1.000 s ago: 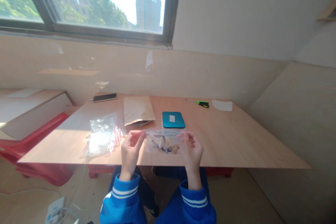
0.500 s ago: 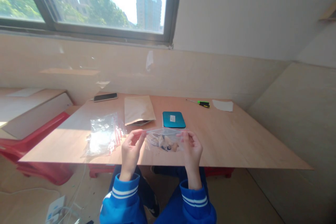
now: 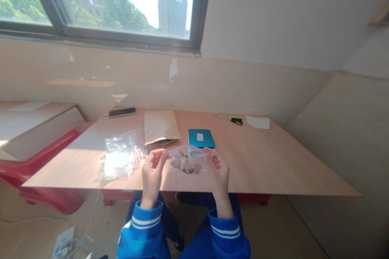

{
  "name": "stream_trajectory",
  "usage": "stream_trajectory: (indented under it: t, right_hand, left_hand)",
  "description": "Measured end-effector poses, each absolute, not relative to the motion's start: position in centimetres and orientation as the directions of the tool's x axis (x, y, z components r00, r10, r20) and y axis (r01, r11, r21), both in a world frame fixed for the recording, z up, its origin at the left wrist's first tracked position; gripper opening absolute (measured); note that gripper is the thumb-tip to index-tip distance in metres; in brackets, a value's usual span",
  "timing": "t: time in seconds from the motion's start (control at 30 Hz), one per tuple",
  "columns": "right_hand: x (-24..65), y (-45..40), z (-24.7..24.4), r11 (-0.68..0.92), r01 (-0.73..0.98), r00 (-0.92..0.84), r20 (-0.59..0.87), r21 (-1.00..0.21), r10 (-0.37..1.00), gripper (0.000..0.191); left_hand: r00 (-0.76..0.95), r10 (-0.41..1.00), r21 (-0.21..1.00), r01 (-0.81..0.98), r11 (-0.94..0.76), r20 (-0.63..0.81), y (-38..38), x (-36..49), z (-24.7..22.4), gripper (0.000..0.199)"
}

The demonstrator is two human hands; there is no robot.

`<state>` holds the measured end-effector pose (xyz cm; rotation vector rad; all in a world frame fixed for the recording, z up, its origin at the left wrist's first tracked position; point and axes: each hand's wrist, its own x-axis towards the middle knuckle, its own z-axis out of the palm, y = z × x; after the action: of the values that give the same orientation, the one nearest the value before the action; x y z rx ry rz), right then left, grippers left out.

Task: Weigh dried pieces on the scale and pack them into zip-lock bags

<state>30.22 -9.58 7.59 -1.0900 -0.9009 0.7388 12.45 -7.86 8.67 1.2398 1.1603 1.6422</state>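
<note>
A clear zip-lock bag (image 3: 179,164) with a red-edged top hangs between my hands over the front of the table. Its mouth gapes in the middle. Brownish, dried-looking pieces (image 3: 189,166) lie inside; their kind I cannot make out. My left hand (image 3: 152,172) pinches the bag's upper left corner between thumb and fingers. At the upper right corner, my right hand (image 3: 219,174) grips the rim the same way. Just beyond the bag lies a teal square box (image 3: 205,139) with a small white label.
A stack of clear zip-lock bags (image 3: 117,160) lies left of my hands. Behind are a brown paper envelope (image 3: 161,125), a phone (image 3: 122,112), screwdrivers (image 3: 232,119) with green and yellow-black handles, and a white paper piece (image 3: 258,122). The table's front edge (image 3: 273,193) runs close to my wrists.
My hands have come slightly closer together, the right one moving left. The bag's mouth, nearly flat before, now bows apart into a wider gap.
</note>
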Motion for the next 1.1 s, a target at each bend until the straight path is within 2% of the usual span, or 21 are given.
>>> stream_trajectory:
  t: [0.57, 0.93, 1.1]
  right_hand:
    - [30.37, -9.62, 7.59, 0.272, -0.008, 0.470, 0.237, -0.962, 0.850, 0.031]
    - [30.33, -9.48, 7.14, 0.269, -0.050, 0.464, 0.216, -0.962, 0.859, 0.031]
    - [30.20, -9.62, 7.52, 0.221, -0.134, 0.382, 0.155, -0.966, 0.911, 0.035]
  left_hand:
    - [-0.293, 0.905, 0.949, 0.037, -0.312, 0.309, -8.01, 12.20, 8.71, 0.025]
    - [-0.312, 0.898, 0.950, 0.061, -0.306, 0.309, -8.23, 12.26, 8.82, 0.025]
    - [-0.298, 0.908, 0.955, 0.057, -0.290, 0.293, -8.01, 12.27, 8.79, 0.026]
